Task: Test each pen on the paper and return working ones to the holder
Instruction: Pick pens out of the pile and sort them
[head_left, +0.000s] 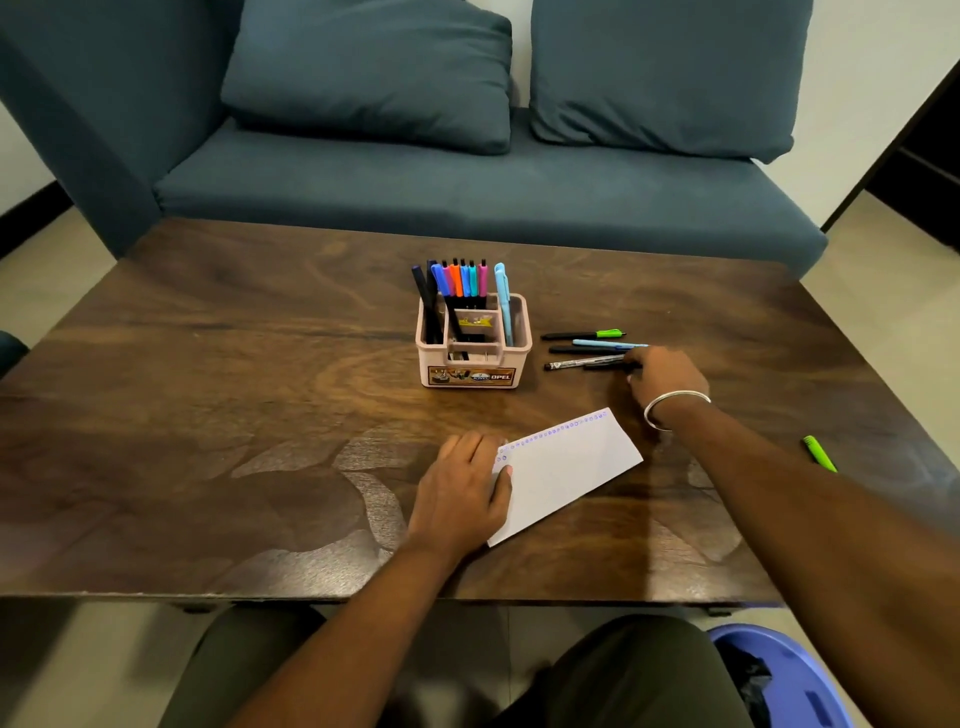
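Blue sofa behind a dark wooden table, pens half sorted.

I see the sofa (467, 171) filling the back of the room and the table (208, 415) in front of it, its grain dull and scuffed toward the near edge. Near the table's middle stands the pink holder (474, 345), already full of upright pens, presumably those judged working. Toward the near edge lies the paper (566, 473), a row of small blue test loops along its far edge; my left hand (462, 493) rests flat on its left end, fingers relaxed, apparently to keep it from sliding. My right hand (665, 376) reaches the loose pens (587, 351) lying just right of the holder, fingertips curling onto the nearest black one; I cannot tell whether it is actually gripped. A green pen (820, 453) lies apart by the right edge, perhaps rejected.
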